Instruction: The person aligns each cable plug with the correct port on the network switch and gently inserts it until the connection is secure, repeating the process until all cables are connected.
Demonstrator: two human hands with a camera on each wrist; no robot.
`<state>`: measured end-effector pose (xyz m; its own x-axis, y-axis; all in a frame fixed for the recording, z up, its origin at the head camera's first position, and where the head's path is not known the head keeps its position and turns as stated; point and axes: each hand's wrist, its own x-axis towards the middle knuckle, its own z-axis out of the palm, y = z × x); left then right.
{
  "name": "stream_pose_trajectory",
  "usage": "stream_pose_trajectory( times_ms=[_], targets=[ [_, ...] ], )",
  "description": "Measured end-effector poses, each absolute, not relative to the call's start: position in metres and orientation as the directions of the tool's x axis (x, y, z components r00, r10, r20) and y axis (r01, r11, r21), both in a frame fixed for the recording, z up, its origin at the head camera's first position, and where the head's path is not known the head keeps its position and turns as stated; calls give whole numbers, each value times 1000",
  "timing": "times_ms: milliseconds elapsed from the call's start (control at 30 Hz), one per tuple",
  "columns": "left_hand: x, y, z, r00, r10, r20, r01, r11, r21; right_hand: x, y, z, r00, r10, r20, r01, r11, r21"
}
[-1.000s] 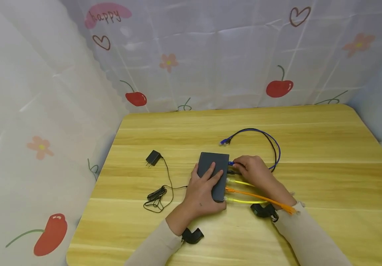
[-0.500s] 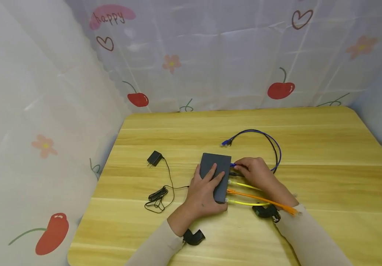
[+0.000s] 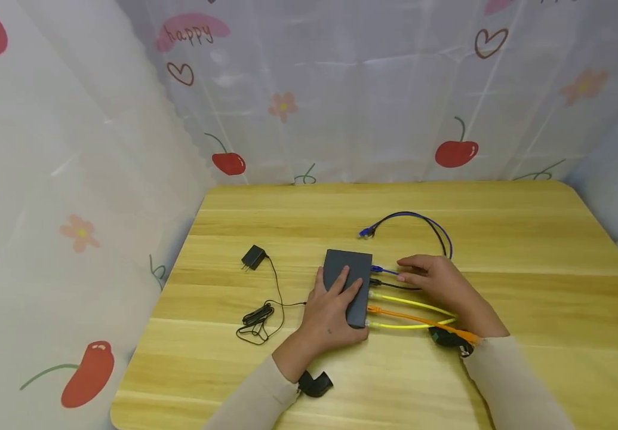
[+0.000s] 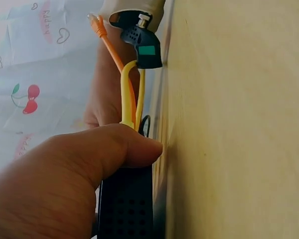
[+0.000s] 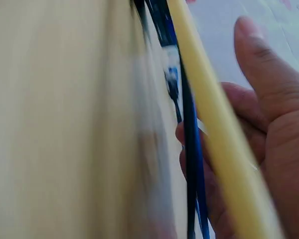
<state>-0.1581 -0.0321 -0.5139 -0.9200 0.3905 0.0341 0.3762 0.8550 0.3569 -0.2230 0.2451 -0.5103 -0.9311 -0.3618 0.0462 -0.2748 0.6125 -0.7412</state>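
My left hand (image 3: pixel 330 313) lies on a dark grey network switch (image 3: pixel 349 258), fingers spread over its top. The left wrist view shows the thumb (image 4: pixel 124 145) hooked across the end of the switch, above its vent holes. My right hand (image 3: pixel 443 283) hovers to the right of the ports, thumb and fingertips parted with nothing between them. Just left of it, a blue cable plug (image 3: pixel 377 269) sits at the topmost port. Below that come a black cable (image 3: pixel 394 285), two yellow cables (image 3: pixel 411 301) and an orange cable (image 3: pixel 411 315).
The blue and black cables loop behind the right hand, their loose ends (image 3: pixel 365 232) lying beyond the switch. A black power adapter (image 3: pixel 254 257) and its bundled cord (image 3: pixel 257 315) lie on the wooden table (image 3: pixel 287 215) at left. Printed curtains (image 3: pixel 351 101) surround it.
My right hand has let go of the blue plug and drawn back to the right, its fingers parting. The left hand stays on the switch. The head view has shifted slightly.
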Motion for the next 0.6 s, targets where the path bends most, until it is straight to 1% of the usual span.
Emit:
stream_pose_trajectory(
  times_ms=[100, 233, 400, 467, 600],
  targets=[
    [-161, -32, -515, -921, 388, 37, 374, 852, 365, -220, 263, -505, -945, -325, 34, -250, 653, -715],
    [-167, -34, -516, -927, 371, 43, 362, 864, 350, -217, 285, -500, -962, -262, 82, -251, 719, -648],
    [-173, -38, -516, -939, 343, 34, 333, 876, 348, -206, 307, -500, -977, -180, 113, -210, 740, -639],
    [-174, -38, -517, -941, 338, 28, 326, 880, 346, -201, 312, -501, -978, -164, 129, -209, 751, -627],
    [-174, -38, -520, -942, 334, 7, 317, 886, 340, -189, 317, -503, -968, -173, 184, -250, 768, -589]
  ],
)
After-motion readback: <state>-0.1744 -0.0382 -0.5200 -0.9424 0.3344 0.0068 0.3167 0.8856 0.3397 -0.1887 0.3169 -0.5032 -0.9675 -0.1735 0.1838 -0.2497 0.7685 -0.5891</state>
